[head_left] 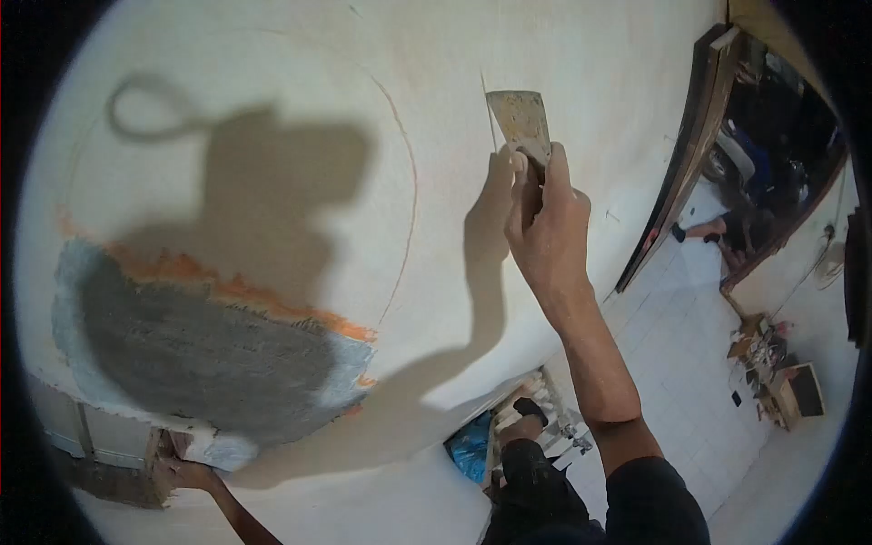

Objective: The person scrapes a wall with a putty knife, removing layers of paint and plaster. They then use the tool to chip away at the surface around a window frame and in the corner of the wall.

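Note:
My right hand [552,227] is closed round the handle of a putty knife [520,116], raised in front of the pale wall [445,54]. Its wide, worn blade points up, close to the wall surface. Down at the lower left, my left hand [191,474] has its fingers curled at the edge of an opening [156,454] in the wall. Between the hands lies a grey plaster patch [209,345] with a ragged orange border along its top. A thin curved line [413,191] marks the wall above the patch. My shadow falls over both.
Below me, a foot [527,413] rests on a stand-like support [554,400] beside a blue plastic bag [470,450]. A dark-framed doorway [681,163] opens at the right; through it a person's legs [713,229] show. Assorted clutter and a box [799,392] lie on the tiled floor [672,354].

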Demonstrator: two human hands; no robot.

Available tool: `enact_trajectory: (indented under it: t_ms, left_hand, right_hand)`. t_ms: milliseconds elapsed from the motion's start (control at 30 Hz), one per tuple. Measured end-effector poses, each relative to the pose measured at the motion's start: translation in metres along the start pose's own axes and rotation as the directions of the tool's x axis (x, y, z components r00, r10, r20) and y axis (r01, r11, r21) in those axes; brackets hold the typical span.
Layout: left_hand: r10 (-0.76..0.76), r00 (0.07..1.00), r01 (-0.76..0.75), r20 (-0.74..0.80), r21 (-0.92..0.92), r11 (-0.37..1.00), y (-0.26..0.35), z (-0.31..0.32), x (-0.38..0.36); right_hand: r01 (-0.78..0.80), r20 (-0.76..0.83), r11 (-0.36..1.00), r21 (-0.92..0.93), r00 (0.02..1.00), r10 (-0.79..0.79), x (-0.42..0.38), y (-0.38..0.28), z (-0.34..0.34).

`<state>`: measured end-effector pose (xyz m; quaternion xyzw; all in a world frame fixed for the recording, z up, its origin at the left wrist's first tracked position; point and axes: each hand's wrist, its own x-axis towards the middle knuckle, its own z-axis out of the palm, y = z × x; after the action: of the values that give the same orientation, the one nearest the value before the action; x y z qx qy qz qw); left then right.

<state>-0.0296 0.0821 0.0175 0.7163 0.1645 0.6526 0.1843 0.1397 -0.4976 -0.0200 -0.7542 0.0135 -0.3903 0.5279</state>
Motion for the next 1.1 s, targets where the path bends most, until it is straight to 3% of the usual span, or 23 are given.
enact_trajectory:
  t_ms: [33, 100, 133, 200, 233, 267, 333, 400, 467, 533, 567, 600, 667, 733, 767, 800, 833, 867, 933, 967, 1033, 1100]
  left_hand:
    - [0.010, 1.000, -0.010, 0.013, 0.005, 1.000, 0.003, -0.001, 0.002]
    - [0.124, 0.990, -0.136, 0.065, 0.242, 0.961, 0.007, -0.009, 0.006]
    - [0.128, 0.989, -0.143, 0.076, 0.250, 0.958, -0.007, -0.014, 0.010]
    - [0.490, 0.854, -0.500, 0.173, 0.534, 0.682, -0.036, -0.019, 0.021]
    - [0.284, 0.953, -0.302, 0.109, 0.244, 0.921, -0.042, -0.021, 0.023]
    - [0.291, 0.949, -0.312, 0.121, 0.244, 0.918, -0.028, -0.016, 0.020]
    - [0.047, 0.999, -0.050, 0.024, 0.166, 0.985, -0.001, -0.009, 0.009]
    - [-0.014, 1.000, 0.014, -0.005, 0.191, 0.982, 0.031, 0.001, -0.005]
    - [-0.074, 0.997, 0.080, -0.036, 0.215, 0.973, 0.027, 0.001, -0.004]
    - [0.100, 0.995, -0.099, -0.023, 0.023, 0.995, -0.007, -0.006, 0.005]
    - [0.101, 0.995, -0.100, -0.024, 0.032, 0.994, -0.013, -0.007, 0.005]
    - [0.120, 0.992, -0.114, -0.042, 0.125, 0.986, -0.017, -0.010, 0.009]
    - [0.165, 0.986, -0.154, -0.023, 0.256, 0.954, -0.026, -0.020, 0.021]
    - [0.419, 0.892, -0.445, 0.169, 0.492, 0.749, -0.037, -0.031, 0.029]
    - [0.449, 0.886, -0.452, 0.119, 0.446, 0.773, -0.039, -0.030, 0.030]
    - [0.473, 0.878, -0.461, 0.074, 0.400, 0.792, -0.031, -0.022, 0.028]
    - [0.390, 0.916, -0.395, 0.095, 0.390, 0.832, -0.018, -0.024, 0.022]
    - [0.457, 0.869, -0.477, 0.190, 0.568, 0.671, -0.030, -0.035, 0.030]
    - [0.265, 0.951, -0.305, 0.156, 0.371, 0.877, -0.019, -0.032, 0.024]
    - [0.267, 0.952, -0.303, 0.149, 0.365, 0.880, -0.023, -0.032, 0.026]
    - [0.578, 0.740, -0.652, 0.345, 0.579, 0.489, -0.030, -0.040, 0.030]
    - [0.601, 0.736, -0.650, 0.311, 0.575, 0.497, -0.038, -0.040, 0.032]
  right_hand:
    - [-0.018, 0.000, 1.000, 0.000, 1.000, 0.018, -0.009, 0.008, 0.003]
    - [-0.001, -0.019, 1.000, -0.022, 1.000, 0.001, -0.030, 0.026, 0.010]
    - [-0.014, -0.012, 1.000, -0.021, 1.000, 0.014, -0.042, 0.034, 0.012]
    - [-0.064, 0.026, 0.997, -0.044, 0.998, 0.065, -0.061, 0.049, 0.016]
    - [-0.021, 0.034, 0.998, -0.061, 0.999, 0.023, -0.064, 0.055, 0.018]
    - [-0.035, 0.034, 0.997, -0.062, 0.999, 0.037, -0.065, 0.055, 0.017]
    - [-0.008, 0.045, 0.995, -0.103, 0.999, 0.012, -0.062, 0.048, 0.014]
    - [0.043, 0.014, 0.990, -0.134, 0.999, -0.042, -0.058, 0.049, 0.017]
    - [0.253, -0.004, 0.928, -0.272, 0.964, -0.264, -0.058, 0.052, 0.017]
    - [0.281, -0.009, 0.917, -0.284, 0.955, -0.296, -0.060, 0.055, 0.019]
    - [0.191, 0.014, 0.944, -0.268, 0.981, -0.195, -0.060, 0.052, 0.017]
    - [0.091, 0.043, 0.963, -0.253, 0.996, -0.082, -0.062, 0.048, 0.015]
    - [0.094, 0.017, 0.957, -0.273, 0.996, -0.092, -0.059, 0.052, 0.015]
    - [0.007, -0.031, 0.966, -0.257, 0.999, -0.016, -0.062, 0.054, 0.018]
    - [0.218, -0.077, 0.899, -0.378, 0.961, -0.266, -0.058, 0.061, 0.020]
    - [0.142, -0.044, 0.952, -0.271, 0.986, -0.159, -0.059, 0.059, 0.019]
    - [0.082, -0.090, 0.958, -0.275, 0.990, -0.111, -0.065, 0.053, 0.027]
    - [0.233, -0.112, 0.920, -0.315, 0.954, -0.280, -0.064, 0.061, 0.031]
    - [0.117, -0.088, 0.989, -0.088, 0.988, -0.125, -0.063, 0.043, 0.039]
    - [0.123, -0.096, 0.989, -0.088, 0.987, -0.131, -0.062, 0.045, 0.043]
    - [0.218, -0.136, 0.962, -0.167, 0.961, -0.241, -0.058, 0.053, 0.049]
    - [0.296, -0.160, 0.923, -0.244, 0.927, -0.339, -0.056, 0.061, 0.052]
